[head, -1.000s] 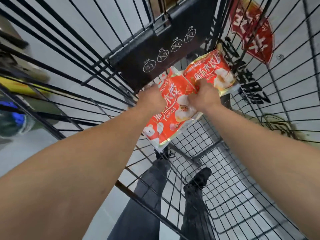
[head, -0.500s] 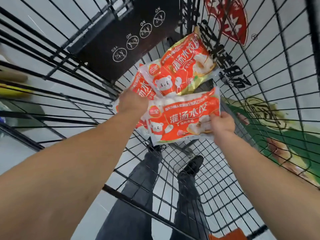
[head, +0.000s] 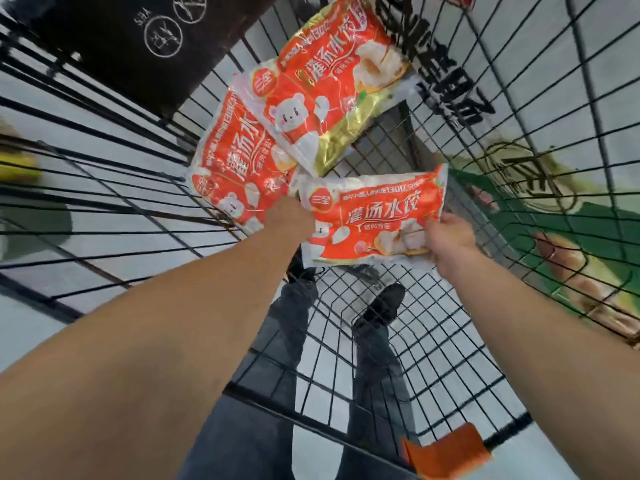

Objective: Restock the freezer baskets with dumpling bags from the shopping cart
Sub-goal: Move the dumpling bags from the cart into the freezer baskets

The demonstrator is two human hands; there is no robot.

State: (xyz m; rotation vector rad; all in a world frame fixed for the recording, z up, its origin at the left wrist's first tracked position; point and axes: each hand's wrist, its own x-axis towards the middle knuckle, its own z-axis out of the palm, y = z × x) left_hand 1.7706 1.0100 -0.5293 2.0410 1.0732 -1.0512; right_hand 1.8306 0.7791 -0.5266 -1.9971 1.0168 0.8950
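Wire shopping cart (head: 519, 109) fills the view, black child-seat flap (head: 131, 53) at the far end, person's dark trousers and shoes (head: 377, 306) visible through the mesh floor, orange tag (head: 446, 452) on the near rim. Three red dumpling bags inside: gold-edged bag (head: 332, 77) propped against the far wall, overlapping a second bag (head: 239, 171) leaning on the left side wall, third bag (head: 377, 216) nearest, held flat and raised off the cart floor. Right hand (head: 450, 240) pinches the third bag's right lower edge, thumb on top. Left hand (head: 291, 220) sits at that bag's left end, just beside the second bag; fingers hidden behind the wrist, so cannot tell if it grips either one. Step in hand: pick-up from cart, no freezer basket in view. Next move likely calls for lifting the bag clear of the cart rim and turning toward the freezer; a two-handed grip keeps the slack pack from sagging.
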